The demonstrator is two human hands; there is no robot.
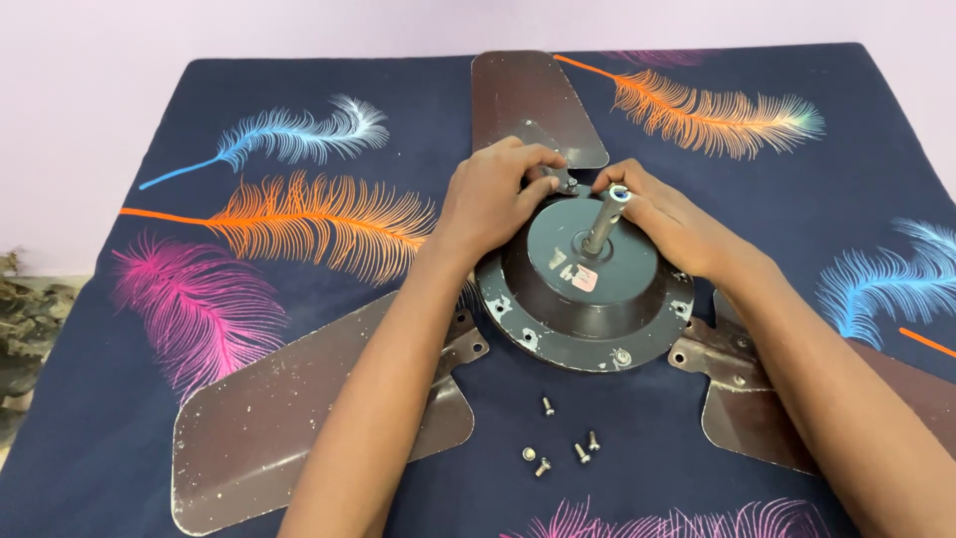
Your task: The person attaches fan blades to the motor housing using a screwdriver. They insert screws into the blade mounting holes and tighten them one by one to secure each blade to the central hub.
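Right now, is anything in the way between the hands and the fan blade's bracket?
Nothing visible. The left hand and right hand already touch the far blade's bracket at the motor's rim. Loose screws lie apart, nearer the camera.

A dark navy cloth [757,189] printed with large feathers covers the bench. On its left side lie a blue feather [289,134] at the far end, an orange one [319,224] nearer, and a pink one [194,304] nearest the left edge. Another orange feather [712,115] lies far right, a blue one [881,279] at the right edge, and a pink one [687,520] is cut off by the near edge. Behind the bench stands a plain pale lilac wall [149,40]. Past the left edge of the cloth sits a dim heap of brownish stuff [25,319], perhaps dry plant matter; it is too blurred to tell.
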